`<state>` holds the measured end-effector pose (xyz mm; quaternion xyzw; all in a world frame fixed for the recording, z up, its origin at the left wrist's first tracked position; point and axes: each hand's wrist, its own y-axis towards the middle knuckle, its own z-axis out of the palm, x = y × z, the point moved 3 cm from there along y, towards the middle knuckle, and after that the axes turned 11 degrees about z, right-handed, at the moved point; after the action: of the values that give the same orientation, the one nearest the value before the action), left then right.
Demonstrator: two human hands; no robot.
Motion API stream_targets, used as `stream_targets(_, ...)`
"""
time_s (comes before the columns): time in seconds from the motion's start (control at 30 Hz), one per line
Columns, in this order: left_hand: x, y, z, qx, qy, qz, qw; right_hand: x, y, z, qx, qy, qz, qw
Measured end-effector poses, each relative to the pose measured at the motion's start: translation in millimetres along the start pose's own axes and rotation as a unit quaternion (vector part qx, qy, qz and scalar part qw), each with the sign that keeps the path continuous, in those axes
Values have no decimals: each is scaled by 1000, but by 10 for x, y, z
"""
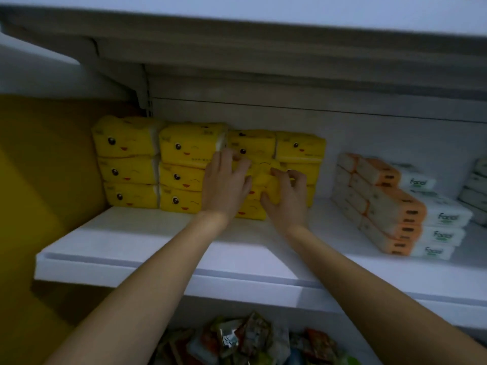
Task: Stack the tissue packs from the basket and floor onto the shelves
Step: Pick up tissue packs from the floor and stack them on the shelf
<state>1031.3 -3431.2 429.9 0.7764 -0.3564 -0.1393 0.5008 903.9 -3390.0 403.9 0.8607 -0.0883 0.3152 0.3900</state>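
Yellow tissue packs with cartoon faces stand in stacks on a white shelf [147, 248]; the left stack [126, 162] and the one beside it [184, 167] are three packs high. In front of the third stack, my left hand [224, 185] and my right hand [286, 198] both grip one yellow tissue pack [263, 175], pressing it against the packs behind. A further yellow stack [300, 151] stands to its right, partly hidden by my right hand.
White and orange "facial" tissue packs [395, 206] are stacked on the right of the same shelf, with pale packs [477, 191] at the far right edge. A shelf board [263, 35] hangs overhead. Below, snack packets [250, 341] fill a lower shelf. A yellow wall [39, 180] bounds the left.
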Motion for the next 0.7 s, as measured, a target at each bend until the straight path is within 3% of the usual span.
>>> stream_targets(0.1,-7,-22,31,22,10,-6,1000,40,14,-1,13,-18,-17,1000)
stream_targets(0.23,-60,-86,40,149,-26,-95,984,80,19,-7,150,-22,9,988)
stream_targets(0.33,-110,-145,-27,206,-16,-116,972,57,-72,-129,223,-87,11,971)
stream_targets(0.5,-425,-318,-255,187,-26,-76,979,5,-439,-546,213,-197,-81,954)
stream_targets(0.57,-659,-361,-343,237,-23,-75,968,-42,-667,-718,211,-246,-104,940)
stream_targets(0.7,-1331,-507,-546,266,-81,-22,960,-235,-1184,-1269,203,-293,-112,928)
